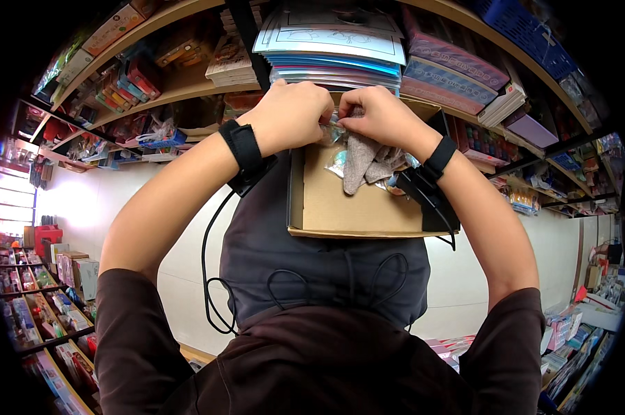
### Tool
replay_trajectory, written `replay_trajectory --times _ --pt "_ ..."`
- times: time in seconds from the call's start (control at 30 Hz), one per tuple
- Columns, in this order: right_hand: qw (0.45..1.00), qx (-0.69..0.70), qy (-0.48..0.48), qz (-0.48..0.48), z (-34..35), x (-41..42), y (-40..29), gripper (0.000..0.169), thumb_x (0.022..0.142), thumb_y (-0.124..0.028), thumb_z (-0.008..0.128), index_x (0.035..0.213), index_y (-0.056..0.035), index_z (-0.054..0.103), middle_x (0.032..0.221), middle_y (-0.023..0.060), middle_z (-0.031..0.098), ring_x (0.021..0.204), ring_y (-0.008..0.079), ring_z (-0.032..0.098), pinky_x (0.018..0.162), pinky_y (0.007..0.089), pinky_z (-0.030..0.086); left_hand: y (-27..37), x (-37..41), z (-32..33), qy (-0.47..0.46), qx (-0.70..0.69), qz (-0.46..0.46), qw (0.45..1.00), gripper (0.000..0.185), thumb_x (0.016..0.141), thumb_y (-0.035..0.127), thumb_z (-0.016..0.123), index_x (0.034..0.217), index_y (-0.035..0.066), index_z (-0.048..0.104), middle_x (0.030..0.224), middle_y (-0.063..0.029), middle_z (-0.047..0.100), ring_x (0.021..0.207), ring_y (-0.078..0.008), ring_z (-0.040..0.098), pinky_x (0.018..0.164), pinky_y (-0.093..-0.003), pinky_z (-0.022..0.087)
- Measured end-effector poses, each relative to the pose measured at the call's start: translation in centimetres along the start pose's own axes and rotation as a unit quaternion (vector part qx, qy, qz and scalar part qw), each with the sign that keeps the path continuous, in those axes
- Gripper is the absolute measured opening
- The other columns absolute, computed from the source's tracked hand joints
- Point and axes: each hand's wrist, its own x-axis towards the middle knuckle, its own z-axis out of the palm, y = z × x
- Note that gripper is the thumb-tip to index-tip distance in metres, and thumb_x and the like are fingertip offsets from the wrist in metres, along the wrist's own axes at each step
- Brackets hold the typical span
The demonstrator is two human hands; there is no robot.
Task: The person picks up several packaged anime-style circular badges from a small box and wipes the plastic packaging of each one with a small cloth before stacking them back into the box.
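Note:
An open cardboard box [351, 213], tan inside with dark outer sides, sits against my lap in front of the shelf. Over its far part, my right hand [382, 116] grips a crumpled grey-brown cloth [359, 161] that hangs down into the box. My left hand [297, 114] is beside it, fingertips pinched at a small shiny clear plastic packet [334, 134]; the fingers partly hide it. Below the hands, another clear packet with iridescent contents [337, 162] lies partly under the cloth. A further packet [395, 188] shows near my right wrist.
Directly ahead, a tall stack of sleeved picture sheets [338, 49] stands on the shelf. Boxed kits [447, 78] and a blue plastic basket [530, 36] are to the right. Books [232, 65] are left of the stack. Black cables [206, 254] hang from both wrist straps. Stocked shelves [42, 301] flank the pale floor.

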Motion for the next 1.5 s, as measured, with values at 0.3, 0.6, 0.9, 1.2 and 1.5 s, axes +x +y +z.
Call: replay_trajectory --times 0.3,0.6,0.9,1.2,1.5 --pt "0.966 -0.190 -0.168 0.042 -3.1 -4.0 -5.1 0.021 0.078 -0.011 0.072 0.098 -0.0064 0.076 0.093 0.0167 0.075 0.091 0.0370 0.073 0.079 0.0453 0.058 0.5 1.2 1.0 -0.012 0.084 -0.028 0.996 0.010 0.080 0.015 0.075 0.088 0.009 0.077 0.088 -0.0103 0.076 0.095 -0.0304 0.073 0.088 -0.0486 0.050" --pt "0.937 -0.303 -0.173 0.012 2.2 -5.2 -5.0 0.019 0.079 -0.015 0.075 0.092 -0.0015 0.074 0.090 0.0175 0.076 0.086 0.0340 0.076 0.075 0.0440 0.061 0.3 1.1 2.6 0.045 0.097 -0.001 0.994 0.033 0.080 0.013 0.075 0.110 0.002 0.067 0.101 -0.0161 0.073 0.098 -0.0356 0.072 0.086 -0.0513 0.054" --pt "0.962 -0.240 -0.123 0.037 3.2 -4.5 -5.1 0.036 0.078 -0.023 0.080 0.099 0.0031 0.066 0.088 0.0242 0.073 0.084 0.0409 0.074 0.074 0.0478 0.060 1.7 1.5 3.2 0.030 0.161 -0.016 0.986 0.039 0.079 0.012 0.077 0.112 0.004 0.059 0.093 -0.0140 0.074 0.092 -0.0358 0.074 0.082 -0.0515 0.055" --pt "0.979 -0.167 -0.099 0.069 0.0 -5.8 -6.5 0.030 0.082 -0.018 0.075 0.106 -0.0021 0.068 0.095 0.0221 0.074 0.092 0.0425 0.072 0.079 0.0495 0.058 1.6 1.8 3.7 0.054 0.157 -0.005 0.986 0.039 0.079 0.010 0.077 0.114 0.005 0.060 0.097 -0.0145 0.074 0.094 -0.0343 0.075 0.080 -0.0493 0.058" --pt "0.982 0.085 0.147 0.081 -5.6 -12.2 -7.4 0.024 0.086 -0.010 0.077 0.102 -0.0030 0.060 0.090 0.0021 0.059 0.086 0.0103 0.054 0.078 0.0280 0.048 1.2 1.5 4.7 0.120 0.199 0.049 0.971 0.047 0.081 0.009 0.074 0.124 0.009 0.058 0.110 -0.0113 0.064 0.104 -0.0295 0.066 0.084 -0.0437 0.051"
